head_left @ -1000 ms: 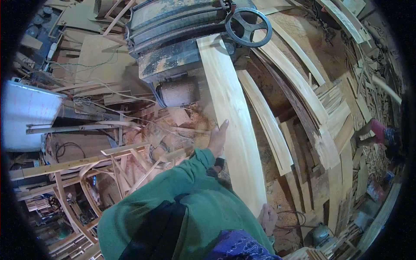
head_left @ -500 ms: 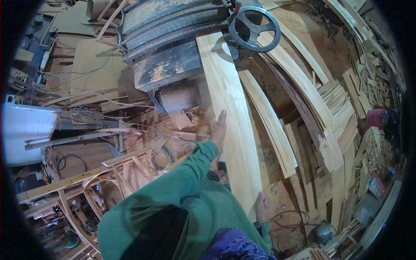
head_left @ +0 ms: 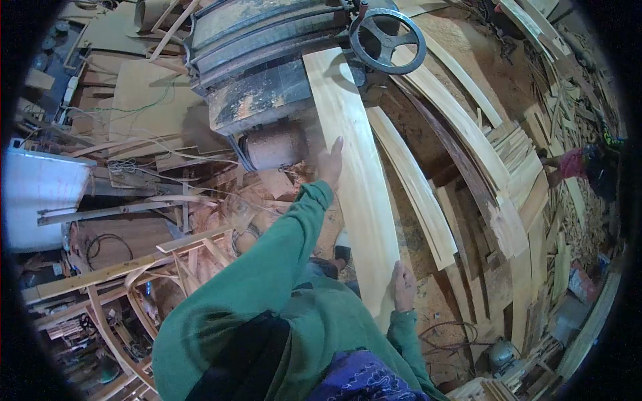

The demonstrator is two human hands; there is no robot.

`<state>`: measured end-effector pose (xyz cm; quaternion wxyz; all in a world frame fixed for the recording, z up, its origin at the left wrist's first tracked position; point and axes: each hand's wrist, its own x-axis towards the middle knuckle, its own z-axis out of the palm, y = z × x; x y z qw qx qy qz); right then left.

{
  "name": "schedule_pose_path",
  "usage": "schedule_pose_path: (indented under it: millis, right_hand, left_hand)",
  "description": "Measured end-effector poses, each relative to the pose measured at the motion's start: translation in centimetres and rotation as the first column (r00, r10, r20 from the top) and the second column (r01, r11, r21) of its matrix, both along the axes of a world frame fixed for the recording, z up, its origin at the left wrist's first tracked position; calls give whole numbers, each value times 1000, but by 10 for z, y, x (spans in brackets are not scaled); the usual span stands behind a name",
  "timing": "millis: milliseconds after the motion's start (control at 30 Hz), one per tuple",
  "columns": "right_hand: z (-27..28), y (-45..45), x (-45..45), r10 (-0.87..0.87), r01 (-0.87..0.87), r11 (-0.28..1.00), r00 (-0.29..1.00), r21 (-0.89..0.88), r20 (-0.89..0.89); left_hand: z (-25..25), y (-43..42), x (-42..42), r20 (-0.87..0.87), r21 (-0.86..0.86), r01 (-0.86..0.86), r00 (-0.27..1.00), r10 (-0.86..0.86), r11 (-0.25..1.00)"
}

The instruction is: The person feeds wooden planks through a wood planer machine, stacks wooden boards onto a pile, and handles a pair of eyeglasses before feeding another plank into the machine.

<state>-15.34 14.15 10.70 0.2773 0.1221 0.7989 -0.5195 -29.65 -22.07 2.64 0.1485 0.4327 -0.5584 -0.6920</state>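
A long pale board [head_left: 364,200] runs from the machine's metal bed [head_left: 261,97] down toward my body. My left hand [head_left: 330,164] grips its left edge partway along, thumb on the top face and the other fingers hidden beneath. Lower down, my right hand [head_left: 404,286] holds the right edge near the board's close end, with its fingers partly hidden. The far end of the board lies at the machine's front, beside the handwheel [head_left: 388,41].
Curved planks [head_left: 414,190] lie right of the board. A wooden frame [head_left: 100,267] stands at lower left, near a white panel [head_left: 43,200]. Cables cross the floor among sawdust and scraps. Another person's arm [head_left: 558,167] shows at far right.
My left hand has moved up along the board toward the machine. My right hand has also moved up the right edge, still holding it. The person at right has shifted.
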Motion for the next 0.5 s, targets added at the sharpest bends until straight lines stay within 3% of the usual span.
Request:
schedule_pose_path:
  millis: [133, 233, 333, 433, 500]
  right_hand:
    - [12, 6, 4, 136, -136, 990, 991, 47, 6]
    - [-4, 25, 16, 166, -165, 983, 986, 80, -9]
    - [-12, 32, 24, 113, -112, 993, 993, 22, -35]
    - [-10, 27, 24, 93, -93, 996, 996, 10, -13]
    - [-9, 21, 22, 97, -97, 995, 995, -5, -19]
  left_hand:
    - [26, 14, 19, -47, 131, 6, 999, 0, 991]
    - [29, 54, 49, -197, 94, 16, 980, 3, 995]
    - [21, 82, 78, -145, 120, 29, 989, -11, 992]
    - [59, 94, 88, -108, 197, 46, 994, -25, 979]
    - [62, 89, 84, -35, 146, 31, 999, -26, 989]
